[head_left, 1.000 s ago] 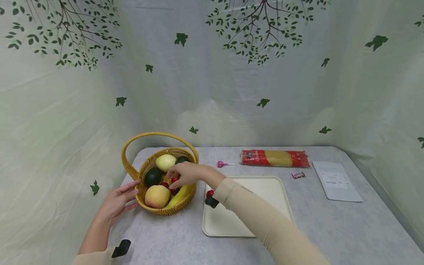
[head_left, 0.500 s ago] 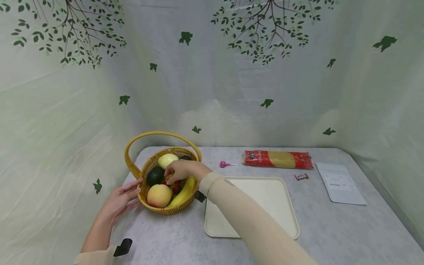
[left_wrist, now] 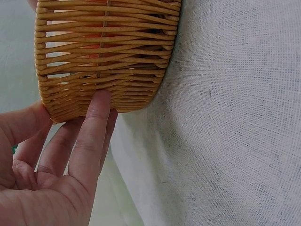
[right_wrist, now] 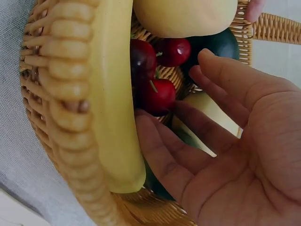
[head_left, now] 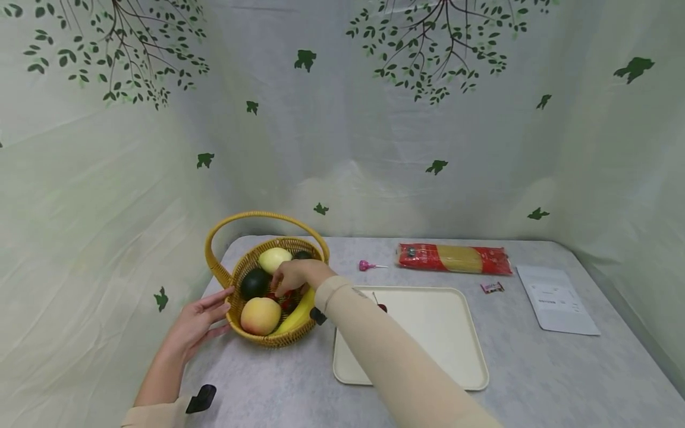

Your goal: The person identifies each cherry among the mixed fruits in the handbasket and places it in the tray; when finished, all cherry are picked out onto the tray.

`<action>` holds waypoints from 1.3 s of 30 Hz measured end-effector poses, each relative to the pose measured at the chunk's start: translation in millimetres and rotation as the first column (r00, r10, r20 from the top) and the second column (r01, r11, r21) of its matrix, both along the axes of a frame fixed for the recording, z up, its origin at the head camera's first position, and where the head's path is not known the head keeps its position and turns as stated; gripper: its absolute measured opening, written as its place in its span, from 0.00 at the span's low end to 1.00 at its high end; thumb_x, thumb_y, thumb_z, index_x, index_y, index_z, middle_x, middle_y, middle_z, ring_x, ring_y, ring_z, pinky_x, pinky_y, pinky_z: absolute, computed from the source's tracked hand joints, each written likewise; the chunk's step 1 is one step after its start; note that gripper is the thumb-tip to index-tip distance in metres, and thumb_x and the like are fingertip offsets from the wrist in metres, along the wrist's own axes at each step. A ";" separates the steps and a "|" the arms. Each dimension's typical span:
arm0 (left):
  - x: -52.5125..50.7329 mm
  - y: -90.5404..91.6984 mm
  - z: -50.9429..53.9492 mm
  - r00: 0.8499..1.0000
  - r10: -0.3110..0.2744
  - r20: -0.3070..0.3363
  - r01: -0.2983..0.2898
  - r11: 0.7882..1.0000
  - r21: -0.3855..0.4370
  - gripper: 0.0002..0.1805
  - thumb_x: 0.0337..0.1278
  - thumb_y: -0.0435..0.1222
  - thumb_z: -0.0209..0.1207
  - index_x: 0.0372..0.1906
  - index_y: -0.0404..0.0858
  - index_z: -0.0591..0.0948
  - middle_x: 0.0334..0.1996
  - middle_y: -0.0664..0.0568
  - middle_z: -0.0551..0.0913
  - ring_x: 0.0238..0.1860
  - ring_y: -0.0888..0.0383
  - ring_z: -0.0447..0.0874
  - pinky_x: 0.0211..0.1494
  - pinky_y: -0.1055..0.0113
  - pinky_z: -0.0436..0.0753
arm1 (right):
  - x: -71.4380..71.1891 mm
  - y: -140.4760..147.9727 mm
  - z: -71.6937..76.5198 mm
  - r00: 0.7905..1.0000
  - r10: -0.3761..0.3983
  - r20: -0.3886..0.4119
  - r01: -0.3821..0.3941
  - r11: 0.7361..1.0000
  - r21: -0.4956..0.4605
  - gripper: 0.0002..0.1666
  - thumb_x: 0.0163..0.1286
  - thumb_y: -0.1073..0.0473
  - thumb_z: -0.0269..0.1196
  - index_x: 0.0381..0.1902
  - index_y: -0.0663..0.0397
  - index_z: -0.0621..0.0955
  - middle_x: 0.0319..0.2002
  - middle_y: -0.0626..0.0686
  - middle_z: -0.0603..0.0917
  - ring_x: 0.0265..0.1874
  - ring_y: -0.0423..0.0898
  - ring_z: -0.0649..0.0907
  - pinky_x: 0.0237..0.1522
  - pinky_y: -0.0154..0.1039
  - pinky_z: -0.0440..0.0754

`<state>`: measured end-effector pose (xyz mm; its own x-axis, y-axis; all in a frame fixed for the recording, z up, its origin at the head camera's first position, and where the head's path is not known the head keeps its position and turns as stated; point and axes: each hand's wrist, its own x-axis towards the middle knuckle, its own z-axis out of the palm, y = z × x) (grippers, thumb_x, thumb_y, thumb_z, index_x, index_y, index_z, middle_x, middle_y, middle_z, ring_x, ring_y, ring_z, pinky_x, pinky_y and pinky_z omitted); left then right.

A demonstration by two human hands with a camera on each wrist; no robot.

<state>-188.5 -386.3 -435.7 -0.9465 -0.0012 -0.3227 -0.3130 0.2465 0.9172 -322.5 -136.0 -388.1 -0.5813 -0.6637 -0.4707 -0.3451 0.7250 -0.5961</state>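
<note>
Head: a round golden wicker basket with an arched handle stands on your grey tabletop, left of a cream rectangular tray.
Left grip: released — your loosely extended fingers touch the basket's outer wall.
Right grip: released — it reaches inside the basket, your thumb and fingers spread apart.
Glossy red cherries: three lie in the basket beside a long yellow banana; your fingertips are right at the nearest, contact unclear.
Other fruit: a round pinkish-yellow peach, dark green avocado and pale yellow lemon share the basket.
Tray: a dark red stemmed cherry lies there, partly hidden by your beige sleeve.
</note>
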 end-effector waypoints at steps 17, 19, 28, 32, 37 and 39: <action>0.2 2.2 3.2 1.000 0.000 -0.001 0.000 1.000 0.011 0.34 0.85 0.40 0.54 0.86 0.36 0.60 0.86 0.34 0.54 0.55 0.78 0.78 0.59 0.64 0.90 | 8.6 0.6 1.4 1.000 0.011 -0.027 -0.010 1.000 0.022 0.18 0.75 0.70 0.67 0.59 0.53 0.87 0.41 0.45 0.86 0.34 0.41 0.82 0.41 0.35 0.85; 0.0 1.6 3.5 1.000 -0.003 0.001 0.003 1.000 0.013 0.35 0.85 0.41 0.55 0.86 0.36 0.59 0.86 0.34 0.54 0.56 0.78 0.78 0.59 0.64 0.89 | 10.1 -0.1 3.6 0.999 0.021 -0.027 -0.020 1.000 0.017 0.19 0.75 0.72 0.65 0.60 0.54 0.86 0.42 0.47 0.87 0.32 0.41 0.80 0.39 0.35 0.84; -1.1 0.5 3.1 1.000 0.004 0.009 -0.004 1.000 0.007 0.35 0.85 0.41 0.54 0.86 0.37 0.59 0.86 0.34 0.54 0.55 0.79 0.78 0.60 0.63 0.90 | 13.6 -2.8 8.9 0.999 0.002 -0.035 -0.001 1.000 0.026 0.17 0.75 0.71 0.66 0.58 0.55 0.86 0.40 0.48 0.88 0.37 0.44 0.87 0.47 0.38 0.90; -0.4 1.9 4.2 1.000 0.012 0.011 -0.012 1.000 0.004 0.35 0.85 0.40 0.54 0.86 0.37 0.59 0.86 0.34 0.55 0.54 0.79 0.79 0.60 0.63 0.90 | 12.7 -0.8 8.9 1.000 0.012 -0.022 -0.012 1.000 0.007 0.15 0.75 0.70 0.67 0.57 0.58 0.86 0.38 0.49 0.88 0.38 0.44 0.89 0.48 0.38 0.91; -0.5 2.1 4.6 1.000 0.011 0.009 -0.011 1.000 0.002 0.35 0.85 0.40 0.55 0.86 0.36 0.59 0.86 0.34 0.54 0.53 0.80 0.78 0.60 0.63 0.90 | 7.7 1.7 10.6 0.997 0.059 -0.042 -0.058 0.998 0.023 0.10 0.76 0.66 0.68 0.52 0.57 0.88 0.37 0.49 0.89 0.36 0.43 0.88 0.47 0.38 0.90; -1.1 1.7 4.7 1.000 0.007 0.006 -0.007 1.000 0.002 0.35 0.85 0.41 0.55 0.86 0.36 0.59 0.86 0.33 0.53 0.54 0.80 0.78 0.59 0.64 0.90 | 4.9 2.6 12.3 0.995 0.083 -0.064 -0.080 0.996 0.044 0.09 0.77 0.63 0.68 0.52 0.55 0.88 0.38 0.47 0.89 0.37 0.43 0.89 0.48 0.38 0.91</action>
